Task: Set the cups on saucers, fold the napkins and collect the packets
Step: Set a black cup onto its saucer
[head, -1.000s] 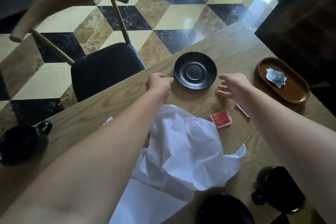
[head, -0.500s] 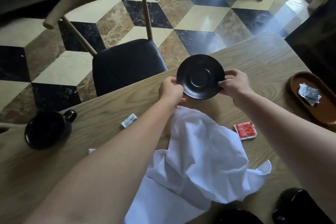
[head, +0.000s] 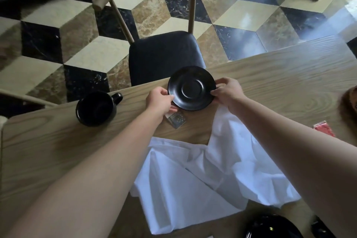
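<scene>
Black saucer [head: 191,88] sits pinched at its rim between your two hands, left hand [head: 159,98] on the left edge, right hand [head: 226,88] on the right edge, fingers closed on it both sides. It hangs at the far edge of the desk [head: 58,141], well side up, tilted a bit toward you; can't tell if the underside touches the wood. Round piece, so no real long axis; the flat face points up and slightly your way. Risk: grip is only a rim pinch on a smooth glaze, so a slip near that edge could send it off onto the chair [head: 164,54] or the tiled floor. Another risk: setting it down on the small grey packet [head: 176,120] just below your left hand, which would leave it rocking. The white napkin [head: 202,176] lies crumpled nearer you, its corner reaching up under your right wrist, so it could snag or drag. Black cup [head: 96,109] stands upright to the left, well apart, handle pointing right; you'd likely bring the saucer over there. Red packet [head: 324,128] lies at the right.
</scene>
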`<control>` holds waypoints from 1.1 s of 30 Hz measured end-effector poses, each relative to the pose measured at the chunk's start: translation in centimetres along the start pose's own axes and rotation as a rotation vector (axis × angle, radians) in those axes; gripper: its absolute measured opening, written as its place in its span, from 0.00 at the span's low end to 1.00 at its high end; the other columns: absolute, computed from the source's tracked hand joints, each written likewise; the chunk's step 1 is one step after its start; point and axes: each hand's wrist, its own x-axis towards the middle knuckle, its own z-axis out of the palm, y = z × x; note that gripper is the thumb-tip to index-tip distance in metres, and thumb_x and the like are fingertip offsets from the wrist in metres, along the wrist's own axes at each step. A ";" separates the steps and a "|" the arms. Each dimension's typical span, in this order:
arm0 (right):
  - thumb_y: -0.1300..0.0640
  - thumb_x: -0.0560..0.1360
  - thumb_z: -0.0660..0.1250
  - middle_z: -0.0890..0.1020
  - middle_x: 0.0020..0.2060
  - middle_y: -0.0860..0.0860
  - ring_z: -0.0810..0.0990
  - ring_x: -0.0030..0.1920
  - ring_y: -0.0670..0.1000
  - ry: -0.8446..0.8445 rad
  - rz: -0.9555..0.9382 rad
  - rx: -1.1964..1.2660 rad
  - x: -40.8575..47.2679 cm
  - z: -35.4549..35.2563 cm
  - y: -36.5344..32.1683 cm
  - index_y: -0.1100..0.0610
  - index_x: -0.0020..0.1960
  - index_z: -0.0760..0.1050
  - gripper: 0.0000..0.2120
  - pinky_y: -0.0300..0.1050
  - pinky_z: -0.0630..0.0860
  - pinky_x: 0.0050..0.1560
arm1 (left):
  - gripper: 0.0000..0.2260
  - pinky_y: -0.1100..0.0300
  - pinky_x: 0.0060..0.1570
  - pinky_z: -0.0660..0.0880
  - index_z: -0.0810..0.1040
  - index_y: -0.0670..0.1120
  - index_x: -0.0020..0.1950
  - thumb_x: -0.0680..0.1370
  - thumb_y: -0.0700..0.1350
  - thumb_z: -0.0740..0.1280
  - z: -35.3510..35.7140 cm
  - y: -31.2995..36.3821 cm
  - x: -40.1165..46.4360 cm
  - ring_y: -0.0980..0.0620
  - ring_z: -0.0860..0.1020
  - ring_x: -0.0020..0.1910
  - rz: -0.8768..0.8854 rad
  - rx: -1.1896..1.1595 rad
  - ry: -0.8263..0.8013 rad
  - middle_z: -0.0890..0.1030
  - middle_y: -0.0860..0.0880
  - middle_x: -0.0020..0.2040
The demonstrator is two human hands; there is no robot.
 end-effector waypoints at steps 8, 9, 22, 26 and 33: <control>0.72 0.73 0.70 0.82 0.49 0.59 0.85 0.51 0.60 0.012 0.038 0.020 0.6 -0.3 0.2 0.56 0.53 0.79 0.14 0.55 0.85 0.49 | 0.05 0.57 0.31 0.80 0.76 0.44 0.50 0.78 0.39 0.71 0.1 0.0 0.2 0.45 0.85 0.32 0.008 -0.061 -0.010 0.82 0.39 0.49; 0.71 0.73 0.70 0.82 0.48 0.59 0.85 0.51 0.60 0.014 0.041 0.026 0.6 -0.4 0.2 0.56 0.53 0.79 0.14 0.56 0.84 0.49 | 0.06 0.58 0.30 0.80 0.76 0.44 0.51 0.77 0.39 0.72 0.3 0.1 0.2 0.46 0.85 0.31 0.007 -0.068 -0.009 0.82 0.39 0.49; 0.69 0.74 0.66 0.83 0.53 0.60 0.85 0.51 0.60 0.041 0.035 0.028 1.2 -1.8 1.2 0.56 0.62 0.79 0.19 0.57 0.84 0.50 | 0.13 0.61 0.32 0.81 0.78 0.42 0.60 0.77 0.40 0.72 2.1 0.7 -0.5 0.50 0.83 0.33 0.001 -0.116 -0.030 0.81 0.45 0.45; 0.61 0.76 0.68 0.82 0.52 0.58 0.83 0.47 0.55 0.019 -0.003 -0.009 -1.4 -3.6 0.1 0.59 0.71 0.72 0.23 0.54 0.83 0.53 | 0.16 0.57 0.35 0.80 0.74 0.44 0.61 0.77 0.48 0.71 1.3 1.7 -3.1 0.49 0.84 0.37 0.051 -0.001 0.016 0.82 0.46 0.43; 0.64 0.77 0.65 0.83 0.52 0.55 0.86 0.48 0.51 0.246 -0.211 0.348 -16.6 -11.9 4.5 0.57 0.59 0.76 0.11 0.41 0.82 0.42 | 0.05 0.53 0.39 0.80 0.76 0.56 0.50 0.75 0.50 0.68 5.0 -0.1 -20.3 0.48 0.82 0.37 0.422 -0.100 -0.109 0.79 0.55 0.36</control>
